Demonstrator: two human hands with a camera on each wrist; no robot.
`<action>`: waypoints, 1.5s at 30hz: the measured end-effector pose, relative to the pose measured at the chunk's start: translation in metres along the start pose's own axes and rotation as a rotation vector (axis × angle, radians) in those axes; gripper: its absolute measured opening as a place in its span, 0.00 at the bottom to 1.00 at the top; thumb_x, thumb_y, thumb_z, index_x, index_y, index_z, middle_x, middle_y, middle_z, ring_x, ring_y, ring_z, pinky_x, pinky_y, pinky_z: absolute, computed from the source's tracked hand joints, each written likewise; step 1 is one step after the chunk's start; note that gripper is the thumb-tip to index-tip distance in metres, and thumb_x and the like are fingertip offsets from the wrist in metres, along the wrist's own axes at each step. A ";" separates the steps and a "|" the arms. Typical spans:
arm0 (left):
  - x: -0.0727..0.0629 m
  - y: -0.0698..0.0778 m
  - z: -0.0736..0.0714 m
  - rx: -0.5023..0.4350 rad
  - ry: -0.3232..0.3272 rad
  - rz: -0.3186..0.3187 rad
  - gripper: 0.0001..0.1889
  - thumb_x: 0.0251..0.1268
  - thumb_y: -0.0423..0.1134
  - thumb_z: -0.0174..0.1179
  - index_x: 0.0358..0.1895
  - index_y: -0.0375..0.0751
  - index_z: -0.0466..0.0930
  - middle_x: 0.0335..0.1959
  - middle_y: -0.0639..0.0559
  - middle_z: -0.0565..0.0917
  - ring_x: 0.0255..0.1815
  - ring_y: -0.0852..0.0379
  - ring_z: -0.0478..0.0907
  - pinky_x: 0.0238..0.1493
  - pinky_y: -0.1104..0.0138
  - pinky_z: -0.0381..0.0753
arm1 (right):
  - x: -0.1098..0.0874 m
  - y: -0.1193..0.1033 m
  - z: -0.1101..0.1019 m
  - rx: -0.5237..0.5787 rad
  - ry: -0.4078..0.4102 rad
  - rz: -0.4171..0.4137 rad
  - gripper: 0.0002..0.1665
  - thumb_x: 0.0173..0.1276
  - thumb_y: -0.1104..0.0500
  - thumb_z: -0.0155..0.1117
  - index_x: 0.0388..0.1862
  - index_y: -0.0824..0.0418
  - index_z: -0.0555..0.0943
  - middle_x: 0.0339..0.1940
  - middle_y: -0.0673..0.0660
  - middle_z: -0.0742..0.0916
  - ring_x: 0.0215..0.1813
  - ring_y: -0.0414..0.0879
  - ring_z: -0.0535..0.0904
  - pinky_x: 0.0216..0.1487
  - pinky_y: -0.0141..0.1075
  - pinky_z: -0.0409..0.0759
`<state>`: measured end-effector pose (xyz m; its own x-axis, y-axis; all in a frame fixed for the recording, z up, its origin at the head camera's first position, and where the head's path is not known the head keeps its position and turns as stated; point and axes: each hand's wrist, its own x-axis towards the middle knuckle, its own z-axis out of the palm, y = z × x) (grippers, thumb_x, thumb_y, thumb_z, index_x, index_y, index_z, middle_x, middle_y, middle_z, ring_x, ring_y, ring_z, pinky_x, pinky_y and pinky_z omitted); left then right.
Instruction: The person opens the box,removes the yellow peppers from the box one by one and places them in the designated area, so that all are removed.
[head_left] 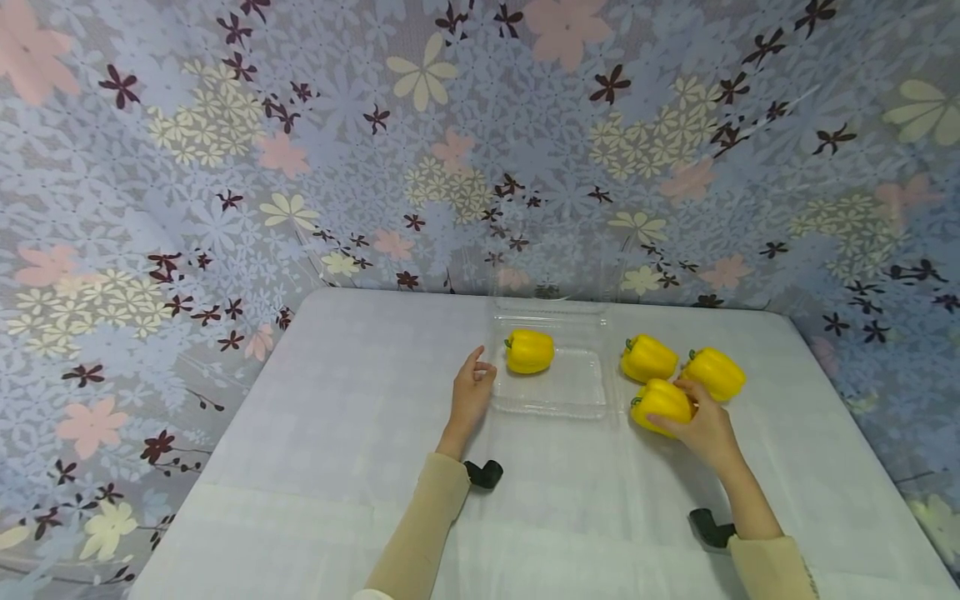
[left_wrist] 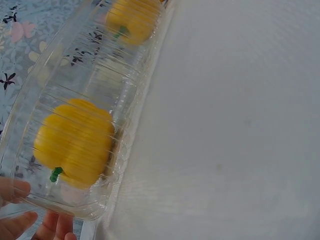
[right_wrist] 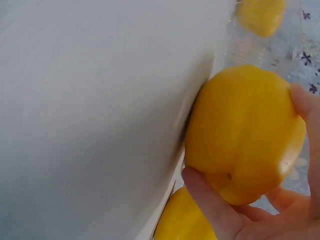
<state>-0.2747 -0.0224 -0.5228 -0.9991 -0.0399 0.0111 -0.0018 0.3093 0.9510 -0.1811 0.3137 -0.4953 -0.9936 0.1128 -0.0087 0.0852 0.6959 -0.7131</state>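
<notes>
My right hand (head_left: 711, 432) grips a yellow bell pepper (head_left: 660, 403), thumb on one side and fingers on the other; the right wrist view shows its smooth blossom end (right_wrist: 235, 145). Two more yellow peppers sit just beyond it, one at the back (head_left: 648, 358) and one to the right (head_left: 716, 373). My left hand (head_left: 470, 398) is at the left edge of a clear plastic clamshell container (head_left: 551, 409), its fingertips (left_wrist: 52, 225) right at the rim. Inside the container's left half lies one yellow pepper (head_left: 529, 351), green stem facing left.
The container's clear lid (head_left: 555, 283) stands raised at the back against the flowered backdrop (head_left: 420, 167). A white cloth covers the table (head_left: 337, 400). Black curved objects appear beside the left sleeve (head_left: 486, 475) and by the right wrist (head_left: 708, 528).
</notes>
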 end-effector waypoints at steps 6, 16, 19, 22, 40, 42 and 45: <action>0.000 0.001 -0.001 -0.003 0.000 -0.004 0.25 0.68 0.37 0.52 0.68 0.40 0.65 0.48 0.40 0.81 0.43 0.49 0.77 0.46 0.62 0.76 | 0.000 0.002 0.001 0.002 -0.038 0.024 0.50 0.59 0.46 0.69 0.70 0.72 0.58 0.65 0.79 0.68 0.61 0.71 0.67 0.59 0.63 0.68; 0.000 -0.001 0.000 -0.011 0.004 -0.005 0.25 0.67 0.37 0.53 0.68 0.40 0.66 0.48 0.41 0.81 0.43 0.50 0.77 0.44 0.63 0.76 | 0.002 -0.005 -0.008 -0.012 -0.087 0.040 0.55 0.60 0.42 0.67 0.71 0.74 0.54 0.67 0.79 0.66 0.65 0.72 0.63 0.62 0.64 0.65; 0.000 -0.002 -0.001 -0.007 0.012 0.000 0.25 0.67 0.36 0.53 0.68 0.40 0.66 0.47 0.41 0.82 0.43 0.49 0.77 0.44 0.63 0.76 | 0.006 -0.015 -0.015 -0.015 -0.047 0.001 0.53 0.61 0.44 0.67 0.70 0.75 0.56 0.66 0.78 0.67 0.65 0.73 0.64 0.62 0.64 0.65; 0.001 -0.003 -0.002 -0.002 0.023 0.011 0.25 0.67 0.36 0.53 0.67 0.39 0.67 0.46 0.40 0.82 0.42 0.49 0.78 0.44 0.63 0.77 | 0.013 -0.028 -0.019 0.003 0.000 -0.060 0.49 0.61 0.48 0.69 0.69 0.75 0.59 0.65 0.78 0.69 0.64 0.73 0.64 0.61 0.64 0.66; 0.002 -0.004 -0.001 -0.006 0.018 0.009 0.25 0.67 0.36 0.54 0.68 0.39 0.67 0.47 0.40 0.82 0.43 0.48 0.78 0.44 0.63 0.77 | 0.089 -0.110 0.060 0.235 -0.258 -0.232 0.42 0.60 0.59 0.69 0.71 0.63 0.61 0.69 0.69 0.68 0.70 0.65 0.62 0.70 0.60 0.59; 0.002 -0.004 -0.002 -0.011 0.013 0.012 0.25 0.67 0.36 0.54 0.68 0.39 0.66 0.47 0.39 0.81 0.43 0.48 0.78 0.44 0.62 0.77 | 0.095 -0.116 0.071 0.261 -0.282 -0.235 0.42 0.60 0.61 0.69 0.71 0.63 0.61 0.70 0.69 0.68 0.71 0.65 0.62 0.70 0.60 0.59; 0.001 -0.003 -0.002 -0.020 0.007 0.018 0.26 0.67 0.36 0.54 0.68 0.38 0.66 0.47 0.39 0.81 0.43 0.47 0.78 0.44 0.62 0.77 | 0.101 -0.122 0.087 0.275 -0.295 -0.230 0.43 0.58 0.60 0.71 0.70 0.65 0.62 0.69 0.69 0.69 0.71 0.64 0.62 0.70 0.60 0.58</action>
<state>-0.2759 -0.0250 -0.5252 -0.9987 -0.0409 0.0304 0.0172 0.2908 0.9566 -0.2983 0.1785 -0.4700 -0.9665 -0.2568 0.0011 -0.1235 0.4611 -0.8787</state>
